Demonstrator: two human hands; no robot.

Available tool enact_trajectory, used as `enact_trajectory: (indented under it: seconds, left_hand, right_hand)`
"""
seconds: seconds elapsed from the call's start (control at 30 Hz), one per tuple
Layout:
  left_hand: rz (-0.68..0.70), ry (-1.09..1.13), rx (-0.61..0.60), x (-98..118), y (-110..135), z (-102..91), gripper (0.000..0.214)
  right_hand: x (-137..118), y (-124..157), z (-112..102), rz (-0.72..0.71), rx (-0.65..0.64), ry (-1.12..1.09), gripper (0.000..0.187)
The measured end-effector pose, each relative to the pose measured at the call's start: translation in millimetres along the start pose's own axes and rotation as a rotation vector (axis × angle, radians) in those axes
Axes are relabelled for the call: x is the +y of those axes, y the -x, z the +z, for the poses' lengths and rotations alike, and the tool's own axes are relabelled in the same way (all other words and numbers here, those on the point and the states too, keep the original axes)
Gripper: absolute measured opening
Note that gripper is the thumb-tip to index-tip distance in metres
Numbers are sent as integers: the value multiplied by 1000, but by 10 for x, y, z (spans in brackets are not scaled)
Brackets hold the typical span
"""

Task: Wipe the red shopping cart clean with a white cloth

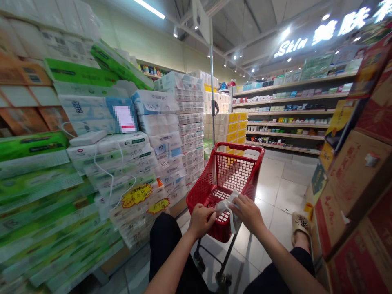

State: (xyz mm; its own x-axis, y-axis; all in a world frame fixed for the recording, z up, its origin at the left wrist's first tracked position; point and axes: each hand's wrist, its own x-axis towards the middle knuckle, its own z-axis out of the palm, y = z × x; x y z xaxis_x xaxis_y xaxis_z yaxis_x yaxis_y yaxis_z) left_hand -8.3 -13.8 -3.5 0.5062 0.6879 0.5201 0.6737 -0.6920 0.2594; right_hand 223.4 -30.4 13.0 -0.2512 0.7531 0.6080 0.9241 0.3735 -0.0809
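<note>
A thin white cloth or tissue point(227, 205) is stretched between my two hands, one end hanging down. My left hand point(200, 220) pinches its left end, with the fingers curled in. On the other side my right hand point(247, 211) grips the upper right part between thumb and fingers. Both hands are above the near end of a red shopping cart point(257, 157) with a plastic mesh basket. Whether either hand touches the cart's near rim cannot be made out. The hands and the white piece cover part of the basket.
Stacked packs of tissue point(165, 141) rise on the left, with a white power bank or box point(88, 138) and cable on top. Cardboard cartons point(358, 175) line the right. Shelves of goods point(284, 110) stand behind the cart. Beside a metal pole point(212, 81) are yellow packs point(237, 127).
</note>
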Motion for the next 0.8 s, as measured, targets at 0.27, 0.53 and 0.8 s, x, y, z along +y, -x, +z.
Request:
enact_trajectory:
  seconds: [0.27, 0.53, 0.8]
  left_hand:
    - [49, -44, -49, -132, -31, -114, 36]
    - [19, -113, -14, 121, -16, 26, 37]
    - [44, -156, -76, -16, 48, 31, 41]
  right_hand:
    - [501, -181, 174, 36, 101, 73, 30]
    - [-15, 92, 146, -38, 65, 53, 39]
    - [19, 186, 91, -294, -34, -14, 51]
